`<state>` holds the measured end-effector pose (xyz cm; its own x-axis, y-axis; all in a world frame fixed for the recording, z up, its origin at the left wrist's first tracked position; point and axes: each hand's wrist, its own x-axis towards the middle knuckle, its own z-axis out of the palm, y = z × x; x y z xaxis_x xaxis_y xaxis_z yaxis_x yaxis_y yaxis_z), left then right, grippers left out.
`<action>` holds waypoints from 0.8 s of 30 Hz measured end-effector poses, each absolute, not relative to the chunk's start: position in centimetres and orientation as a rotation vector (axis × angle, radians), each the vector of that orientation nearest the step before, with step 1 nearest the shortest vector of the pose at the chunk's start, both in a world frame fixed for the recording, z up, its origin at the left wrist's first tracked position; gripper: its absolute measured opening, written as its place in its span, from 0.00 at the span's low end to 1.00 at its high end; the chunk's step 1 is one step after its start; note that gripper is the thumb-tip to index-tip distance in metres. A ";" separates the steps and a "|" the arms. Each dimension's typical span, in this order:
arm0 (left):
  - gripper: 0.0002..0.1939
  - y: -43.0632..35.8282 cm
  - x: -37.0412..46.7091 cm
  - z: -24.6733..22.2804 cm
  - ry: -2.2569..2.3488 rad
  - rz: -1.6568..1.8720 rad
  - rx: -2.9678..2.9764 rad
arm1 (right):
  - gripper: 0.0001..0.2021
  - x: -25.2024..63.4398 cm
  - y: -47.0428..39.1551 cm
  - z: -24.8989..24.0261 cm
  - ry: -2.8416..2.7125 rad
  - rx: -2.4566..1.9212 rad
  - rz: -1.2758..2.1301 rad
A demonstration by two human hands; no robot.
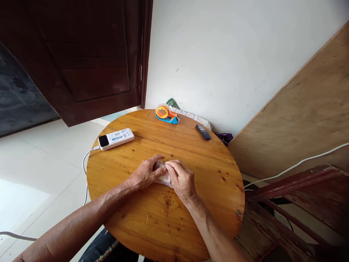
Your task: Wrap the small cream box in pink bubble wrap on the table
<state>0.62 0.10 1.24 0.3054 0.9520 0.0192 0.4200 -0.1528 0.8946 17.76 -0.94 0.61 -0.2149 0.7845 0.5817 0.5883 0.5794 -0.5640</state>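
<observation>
Tabletop (209, 171): knotty wood, glossy. Packet (164, 178): crinkled translucent plastic. Tape dispenser (167, 114), twelve o'clock: smooth plastic. Door (92, 65), eleven o'clock: glossy.

Round wooden table (152, 145) set beside white wall (231, 54); dark brown door (89, 51) seen at left; pale tiled floor (60, 156) brightly lit in one patch.

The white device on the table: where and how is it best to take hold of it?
Probably across the long sides of the device, near its right end, coming from above: it lies flat, and the cable enters its left end.
</observation>
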 end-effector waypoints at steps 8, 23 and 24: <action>0.28 0.4 0.4 1.1 1.223 0.799 1.680 | 0.12 17.6 -0.2 -0.2 -1.965 -1.116 0.056; 0.18 0.2 -0.9 0.8 1.071 0.912 1.815 | 0.09 18.0 0.3 0.7 -1.813 -1.119 0.482; 0.18 0.2 -0.9 0.9 1.075 0.911 1.804 | 0.09 18.1 0.2 0.9 -1.838 -1.088 0.474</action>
<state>-0.91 0.16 0.87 0.3716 0.9134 0.1663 0.3144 -0.2923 0.9032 18.07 0.17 0.86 -0.1882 0.8361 0.5153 0.4827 0.5357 -0.6929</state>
